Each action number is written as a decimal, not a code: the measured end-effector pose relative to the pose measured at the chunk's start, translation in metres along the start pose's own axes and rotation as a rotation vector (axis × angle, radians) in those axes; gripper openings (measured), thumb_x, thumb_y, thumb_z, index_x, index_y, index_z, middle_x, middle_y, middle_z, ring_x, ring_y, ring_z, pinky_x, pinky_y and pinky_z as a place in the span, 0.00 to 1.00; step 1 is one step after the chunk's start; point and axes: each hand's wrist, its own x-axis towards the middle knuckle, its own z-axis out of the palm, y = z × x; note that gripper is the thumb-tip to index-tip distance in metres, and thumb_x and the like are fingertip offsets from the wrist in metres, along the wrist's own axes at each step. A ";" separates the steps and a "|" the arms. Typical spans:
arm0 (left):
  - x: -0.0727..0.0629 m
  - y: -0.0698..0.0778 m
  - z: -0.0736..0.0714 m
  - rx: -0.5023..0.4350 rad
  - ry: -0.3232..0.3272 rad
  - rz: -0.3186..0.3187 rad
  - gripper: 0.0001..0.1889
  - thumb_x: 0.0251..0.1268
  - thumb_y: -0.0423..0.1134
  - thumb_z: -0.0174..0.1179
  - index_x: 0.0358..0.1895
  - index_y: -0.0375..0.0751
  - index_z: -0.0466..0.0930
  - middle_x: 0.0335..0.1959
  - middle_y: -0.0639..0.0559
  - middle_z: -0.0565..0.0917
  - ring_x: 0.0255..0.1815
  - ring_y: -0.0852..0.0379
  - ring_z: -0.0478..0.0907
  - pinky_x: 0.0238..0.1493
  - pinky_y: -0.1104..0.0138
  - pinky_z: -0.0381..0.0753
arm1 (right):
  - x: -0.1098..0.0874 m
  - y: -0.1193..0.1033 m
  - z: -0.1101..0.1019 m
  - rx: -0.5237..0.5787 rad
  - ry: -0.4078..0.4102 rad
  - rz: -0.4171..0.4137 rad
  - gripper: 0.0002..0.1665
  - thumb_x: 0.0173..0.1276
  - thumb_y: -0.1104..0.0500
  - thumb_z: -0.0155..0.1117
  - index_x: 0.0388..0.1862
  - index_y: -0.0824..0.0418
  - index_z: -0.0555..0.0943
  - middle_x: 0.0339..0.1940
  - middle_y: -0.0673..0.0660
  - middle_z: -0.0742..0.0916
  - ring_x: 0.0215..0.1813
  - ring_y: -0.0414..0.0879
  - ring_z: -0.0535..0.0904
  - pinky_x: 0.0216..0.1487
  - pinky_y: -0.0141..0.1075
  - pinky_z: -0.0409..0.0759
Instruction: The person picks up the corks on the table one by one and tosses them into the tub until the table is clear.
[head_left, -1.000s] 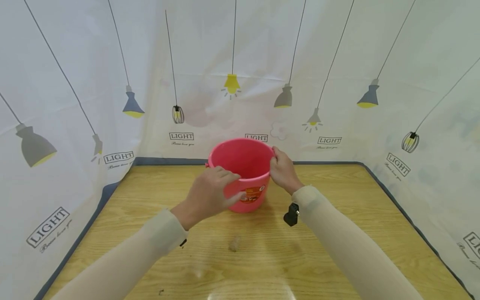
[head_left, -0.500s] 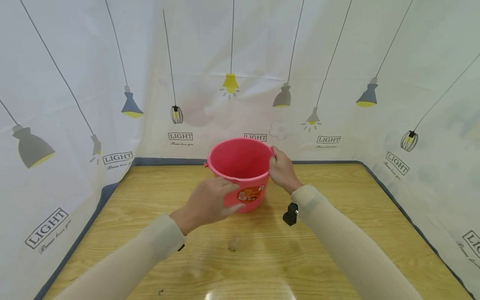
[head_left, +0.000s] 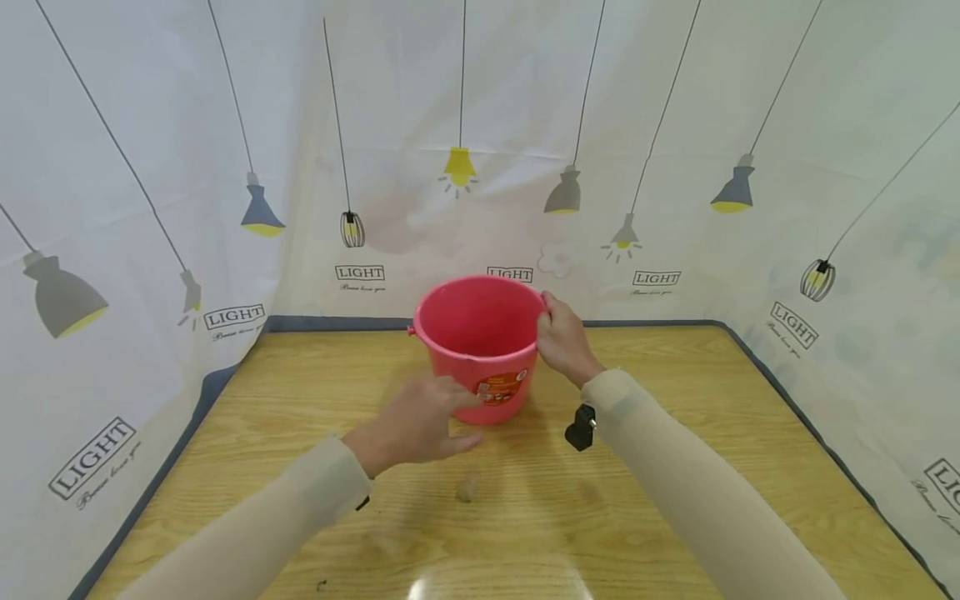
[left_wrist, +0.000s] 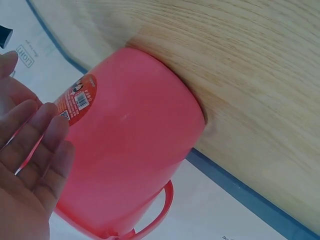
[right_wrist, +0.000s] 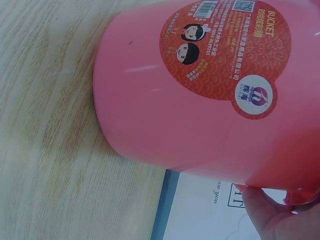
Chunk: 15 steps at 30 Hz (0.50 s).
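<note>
A pink plastic bucket (head_left: 456,375) stands on the wooden table, its mouth facing up and nothing visible inside. My right hand (head_left: 566,340) grips its right side at the rim, near where the handle joins; in the right wrist view only part of that hand (right_wrist: 272,217) shows. In front of the bucket, my left hand (head_left: 420,419) has its fingers extended and holds nothing. The left wrist view shows the same left hand (left_wrist: 32,160) beside the bucket wall, with the loop of the pink handle (left_wrist: 167,207) on the far side. A red label (right_wrist: 225,50) marks the bucket's front.
A small pale smudge or object (head_left: 468,486) lies on the wooden table (head_left: 645,517) before the bucket; its kind is unclear. White cloth walls (head_left: 405,100) printed with lamps surround the table's back and sides. A black device (head_left: 581,427) hangs at the right wrist.
My left hand has come off the front rim and moved down toward me, with its fingers extended. The right hand stays gripping the bucket, which has hardly moved.
</note>
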 end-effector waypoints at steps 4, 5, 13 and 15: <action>-0.002 0.001 0.003 -0.004 -0.070 -0.010 0.23 0.58 0.57 0.75 0.52 0.48 0.90 0.48 0.55 0.90 0.49 0.59 0.86 0.54 0.64 0.83 | 0.000 -0.001 0.000 0.000 0.001 0.001 0.31 0.83 0.61 0.36 0.81 0.71 0.57 0.77 0.67 0.71 0.75 0.57 0.68 0.75 0.51 0.66; -0.002 0.001 0.004 -0.006 -0.094 -0.016 0.23 0.58 0.57 0.74 0.52 0.49 0.90 0.48 0.56 0.90 0.48 0.60 0.86 0.53 0.65 0.84 | 0.000 -0.001 0.000 -0.001 0.000 0.002 0.31 0.83 0.61 0.36 0.81 0.71 0.56 0.77 0.67 0.70 0.75 0.57 0.68 0.75 0.51 0.66; -0.004 0.005 0.009 -0.097 -0.362 -0.095 0.26 0.57 0.55 0.76 0.58 0.50 0.87 0.53 0.57 0.88 0.55 0.57 0.84 0.58 0.62 0.82 | -0.001 -0.002 0.000 -0.001 0.004 0.003 0.31 0.83 0.61 0.36 0.80 0.71 0.57 0.77 0.67 0.70 0.77 0.56 0.66 0.75 0.50 0.65; -0.004 0.006 0.010 -0.123 -0.428 -0.133 0.26 0.58 0.55 0.75 0.59 0.50 0.87 0.53 0.57 0.88 0.56 0.56 0.84 0.58 0.61 0.82 | -0.001 -0.002 0.000 0.003 0.004 0.003 0.31 0.83 0.61 0.37 0.81 0.71 0.57 0.77 0.67 0.70 0.77 0.56 0.66 0.75 0.50 0.66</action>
